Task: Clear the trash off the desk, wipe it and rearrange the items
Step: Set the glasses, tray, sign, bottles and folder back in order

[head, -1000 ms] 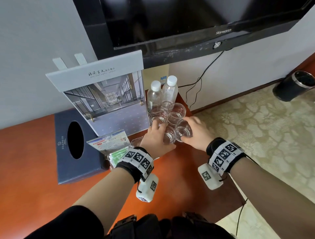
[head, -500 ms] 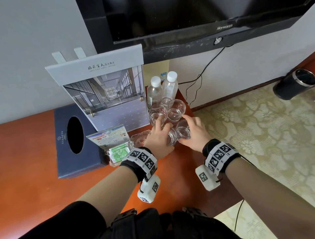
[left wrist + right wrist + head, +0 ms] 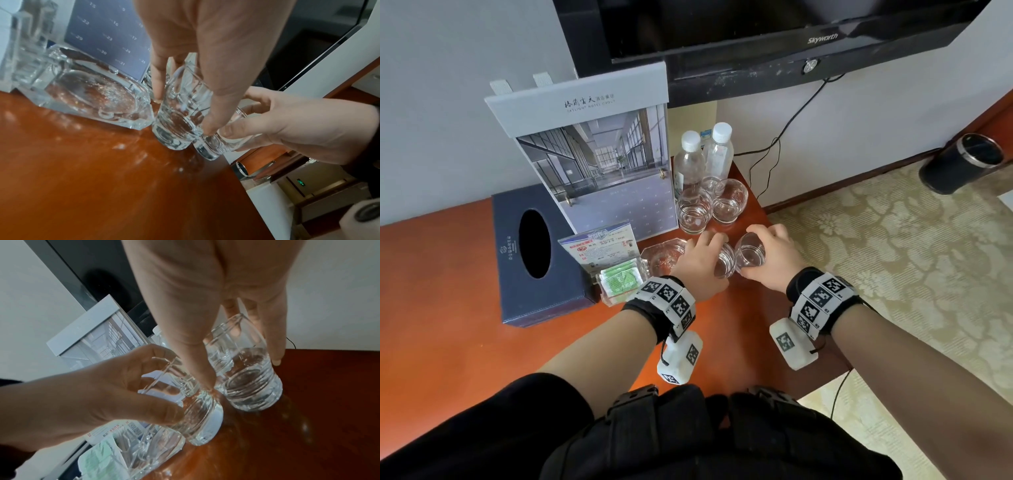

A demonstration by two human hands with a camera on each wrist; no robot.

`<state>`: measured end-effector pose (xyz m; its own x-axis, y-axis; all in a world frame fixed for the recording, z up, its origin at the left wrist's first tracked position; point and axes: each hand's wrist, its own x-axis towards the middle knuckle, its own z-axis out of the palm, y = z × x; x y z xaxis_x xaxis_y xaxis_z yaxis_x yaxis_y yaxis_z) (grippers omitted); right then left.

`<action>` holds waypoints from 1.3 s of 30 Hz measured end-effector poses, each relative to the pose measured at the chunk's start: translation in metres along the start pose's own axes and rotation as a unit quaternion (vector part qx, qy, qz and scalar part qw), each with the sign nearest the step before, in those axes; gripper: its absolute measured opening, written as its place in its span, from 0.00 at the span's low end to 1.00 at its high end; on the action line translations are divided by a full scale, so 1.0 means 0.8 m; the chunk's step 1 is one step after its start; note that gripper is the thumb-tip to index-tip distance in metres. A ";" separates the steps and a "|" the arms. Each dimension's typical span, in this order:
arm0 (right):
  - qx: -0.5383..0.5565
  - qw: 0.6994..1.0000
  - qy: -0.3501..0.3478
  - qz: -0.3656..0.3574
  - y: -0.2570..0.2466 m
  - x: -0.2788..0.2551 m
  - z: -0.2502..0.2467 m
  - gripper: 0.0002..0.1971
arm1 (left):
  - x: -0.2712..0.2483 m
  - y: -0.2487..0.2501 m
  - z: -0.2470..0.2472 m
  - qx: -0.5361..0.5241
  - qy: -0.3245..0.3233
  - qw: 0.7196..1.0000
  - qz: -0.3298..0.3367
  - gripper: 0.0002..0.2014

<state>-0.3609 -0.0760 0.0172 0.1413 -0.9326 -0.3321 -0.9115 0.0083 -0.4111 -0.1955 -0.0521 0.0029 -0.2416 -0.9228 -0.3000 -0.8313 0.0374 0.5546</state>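
Red-brown tabletop (image 3: 465, 342) under TV. Rearranging step: my left hand (image 3: 700, 265) fingers wrap one glass tumbler (image 3: 724, 263); right hand (image 3: 774, 262) fingers clasp second tumbler (image 3: 750, 255), touching. Next: set both beside glasses beyond fingertips.

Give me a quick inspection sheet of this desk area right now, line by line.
Surface: wooden desk, glossy.
Job's things: left glass and right glass, side by side; two more glasses behind them; two water bottles at the back.
Clutter: ashtray, tissue box, calendar, card holder.
Grippers: left hand holds the left glass; right hand holds the right glass.
Cables: black cable down the wall.
Surroundings: television, bin, patterned carpet.
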 end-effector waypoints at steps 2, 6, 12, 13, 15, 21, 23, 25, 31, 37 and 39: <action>-0.001 1.000 0.008 -0.006 -0.001 -0.005 -0.004 0.38 | -0.003 0.002 -0.009 -0.010 -0.002 1.000 -0.005 0.38; 0.011 1.000 0.018 -0.018 -0.009 -0.017 -0.016 0.39 | -0.017 -0.001 -0.033 -0.041 0.037 0.998 -0.012 0.37; 0.016 0.998 0.034 -0.056 -0.041 -0.037 -0.027 0.40 | -0.056 -0.018 -0.062 -0.065 0.111 0.991 -0.045 0.40; 0.016 0.997 0.036 -0.062 -0.048 -0.040 -0.027 0.40 | -0.065 -0.022 -0.067 -0.077 0.117 0.989 -0.047 0.40; 0.019 0.996 0.042 -0.072 -0.063 -0.046 -0.026 0.40 | -0.082 -0.030 -0.073 -0.100 0.131 0.985 -0.054 0.38; 0.006 0.993 0.025 -0.118 -0.111 -0.064 -0.024 0.41 | -0.138 -0.046 -0.092 -0.111 0.186 0.973 -0.077 0.38; -0.007 0.990 0.012 -0.139 -0.128 -0.072 -0.023 0.41 | -0.157 -0.049 -0.098 -0.114 0.198 0.969 -0.090 0.39; -0.012 0.988 -0.002 -0.157 -0.143 -0.079 -0.021 0.41 | -0.174 -0.053 -0.103 -0.109 0.207 0.967 -0.098 0.39; -0.031 0.979 -0.036 -0.196 -0.189 -0.102 -0.005 0.41 | -0.218 -0.075 -0.107 -0.111 0.222 0.958 -0.141 0.37; -0.048 0.974 -0.049 -0.214 -0.239 -0.122 0.018 0.42 | -0.261 -0.105 -0.122 -0.111 0.247 0.951 -0.150 0.32; -0.055 0.973 -0.052 -0.217 -0.258 -0.129 0.027 0.42 | -0.276 -0.119 -0.129 -0.113 0.255 0.948 -0.153 0.32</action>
<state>-0.1794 0.0263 0.1180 0.5546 -0.7986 -0.2338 -0.7929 -0.4220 -0.4396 -0.0115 0.1089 0.0966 0.3154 -0.9445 -0.0921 -0.6807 -0.2928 0.6715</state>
